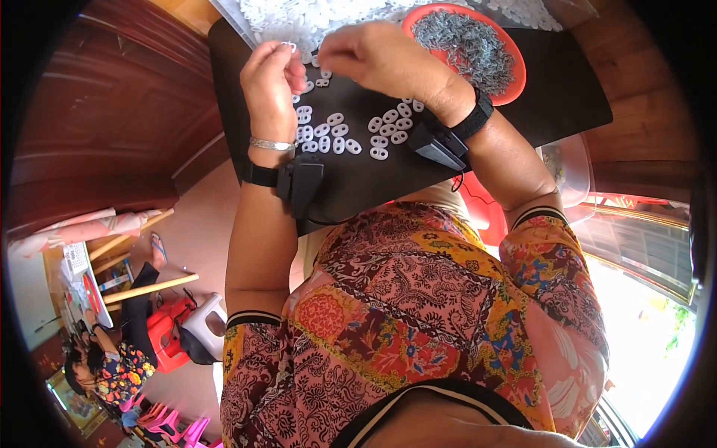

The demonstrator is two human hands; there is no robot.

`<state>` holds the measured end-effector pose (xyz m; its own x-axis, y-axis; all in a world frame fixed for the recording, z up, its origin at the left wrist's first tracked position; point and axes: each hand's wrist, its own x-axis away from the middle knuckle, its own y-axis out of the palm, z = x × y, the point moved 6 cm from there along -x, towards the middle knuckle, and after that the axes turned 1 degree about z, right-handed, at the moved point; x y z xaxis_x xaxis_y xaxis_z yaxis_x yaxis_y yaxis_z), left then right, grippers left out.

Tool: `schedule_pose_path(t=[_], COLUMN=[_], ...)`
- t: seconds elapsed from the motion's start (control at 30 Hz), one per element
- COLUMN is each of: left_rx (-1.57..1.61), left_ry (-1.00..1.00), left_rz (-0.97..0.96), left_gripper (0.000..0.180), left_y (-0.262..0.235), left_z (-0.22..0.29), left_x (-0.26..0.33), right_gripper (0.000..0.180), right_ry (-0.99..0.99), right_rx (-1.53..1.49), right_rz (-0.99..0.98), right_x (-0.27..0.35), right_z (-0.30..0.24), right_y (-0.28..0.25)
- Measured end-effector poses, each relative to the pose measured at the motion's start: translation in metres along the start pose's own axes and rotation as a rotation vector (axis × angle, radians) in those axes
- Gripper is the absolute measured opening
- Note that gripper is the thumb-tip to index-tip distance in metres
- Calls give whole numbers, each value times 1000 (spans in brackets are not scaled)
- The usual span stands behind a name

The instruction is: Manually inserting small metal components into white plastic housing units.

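Observation:
My left hand (270,84) is closed, pinching a small white plastic piece (290,46) between thumb and fingertips. Just to its right hovers my right hand (377,60), its fingers drawn together and pointing at the left one; whatever they hold, if anything, is too small to make out. Below both hands, white oval pieces with two holes (338,144) lie scattered on a black tabletop (351,187). Beyond my right wrist stands an orange-red bowl (520,75) filled with small grey metal parts (467,45).
A clear container heaped with white plastic pieces (336,13) spans the table's far side. A translucent bin (579,172) sits past the right edge. On the floor at left are red and grey stools (205,325); another person (119,369) is at a table farther off.

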<state>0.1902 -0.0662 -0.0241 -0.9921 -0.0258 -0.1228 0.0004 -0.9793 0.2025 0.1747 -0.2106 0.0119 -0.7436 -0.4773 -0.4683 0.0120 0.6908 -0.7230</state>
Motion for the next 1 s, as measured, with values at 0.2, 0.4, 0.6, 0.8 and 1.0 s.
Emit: schedule_pose_path(t=[0.2, 0.4, 0.6, 0.8, 1.0], left_rx=[51, 55, 61, 78, 78], left_ry=[4, -5, -21, -25, -41], left_rz=[13, 3, 3, 9, 2], left_gripper=[15, 14, 13, 13, 13], left_y=[-5, -3, -2, 0, 0], left_z=[1, 2, 0, 1, -5], left_x=[-2, -2, -3, -3, 1], right_gripper=[16, 17, 12, 11, 12], right_ry=[-82, -89, -84, -138, -115], right_rx=[-65, 43, 185, 392, 402], right_rz=[-432, -464, -397, -370, -363], right_x=[14, 18, 13, 15, 16], right_z=[-19, -18, -19, -22, -20], right_y=[36, 46, 41, 44, 42])
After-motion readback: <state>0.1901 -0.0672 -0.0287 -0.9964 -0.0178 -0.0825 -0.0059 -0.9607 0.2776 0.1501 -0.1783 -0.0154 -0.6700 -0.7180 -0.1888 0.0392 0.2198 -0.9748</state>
